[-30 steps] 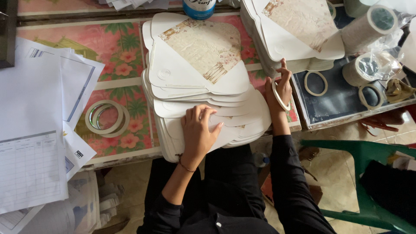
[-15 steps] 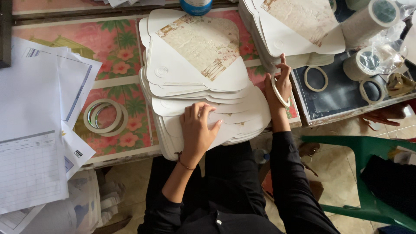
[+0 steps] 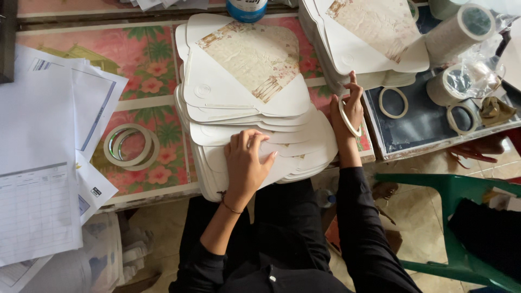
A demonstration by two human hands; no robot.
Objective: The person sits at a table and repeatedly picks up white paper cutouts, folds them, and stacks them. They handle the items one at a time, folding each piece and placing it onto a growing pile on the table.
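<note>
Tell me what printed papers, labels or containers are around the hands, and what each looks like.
Printed forms: far left, white sheets with grey tables.
Container: top edge, round, blue with white label.
Envelope stack: centre, white flaps, beige floral lining; left hand rests on it.
Tape ring: thin, cream, in right hand.

The blue-capped bottle [image 3: 247, 8] and second card stack [image 3: 369, 32] are cut off by the top edge.

Light: even, soft daylight | Shadows: faint | Glare: mild, perhaps overexposed top right | Focus: sharp
</note>
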